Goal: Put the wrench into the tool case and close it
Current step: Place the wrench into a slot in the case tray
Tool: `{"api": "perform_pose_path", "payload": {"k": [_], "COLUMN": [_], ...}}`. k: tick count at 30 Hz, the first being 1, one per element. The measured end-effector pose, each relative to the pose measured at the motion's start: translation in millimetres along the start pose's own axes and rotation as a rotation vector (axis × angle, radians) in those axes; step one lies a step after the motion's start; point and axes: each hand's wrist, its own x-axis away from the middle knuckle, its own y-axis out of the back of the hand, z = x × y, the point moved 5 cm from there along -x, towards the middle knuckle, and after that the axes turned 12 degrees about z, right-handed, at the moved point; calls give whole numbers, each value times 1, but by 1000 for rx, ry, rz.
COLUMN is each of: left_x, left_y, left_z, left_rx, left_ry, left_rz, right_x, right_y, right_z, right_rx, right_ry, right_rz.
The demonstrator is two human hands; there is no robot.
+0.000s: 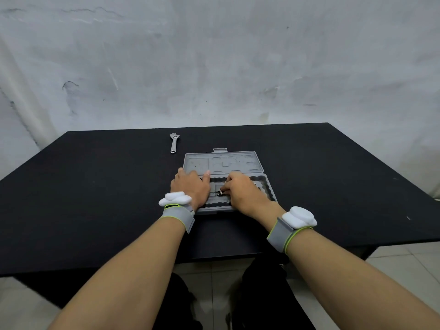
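Head camera looks forward and down, close over the table (95, 210).

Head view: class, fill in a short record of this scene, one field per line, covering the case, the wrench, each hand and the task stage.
tool case: open, lid lying flat on the black table
wrench: on the table beyond the case's far left corner, untouched
left hand: flat on the case's near tray
right hand: fingers on a small metal piece in the tray
stage: wrench not yet in, case not closed
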Motion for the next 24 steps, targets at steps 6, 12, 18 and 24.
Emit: {"api": "perform_pose_path", "payload": {"k": [6,12,18,24], "left_x": [1,3,1,0], "left_y": [1,2,2,1], "left_z": [0,0,0,1], "left_rx": [-1,3,5,16], "left_ry": [2,-3,-1,-7], "left_rz": [1,7,13,3], "right_x": [0,-1,0,4], "right_y": [-1,-1,-4,-5], "right_z": [0,-1,-1,-4], "right_rx": [20,22,38,-6], "right_ry": [11,7,53,75], "right_rz": [10,1,-1,-34]}}
